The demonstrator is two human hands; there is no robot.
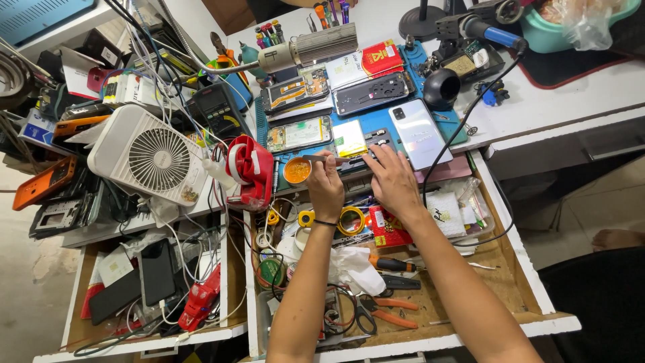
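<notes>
Cluttered white repair bench under even, bright light

White workbench (571, 87) spans twelve to three o'clock; two open wooden drawers (517, 282) sit at six; pale tiled floor (591, 202) shows at four, bare concrete floor (27, 269) at eight.

The blue work mat (376, 121) looked matt and rubbery. On it, the phone back (420, 133) was glossy, pearly. Just left of the mat, the fan (149, 157) was matt white plastic; below it, the drawer (510, 269) was bare wood.
</notes>
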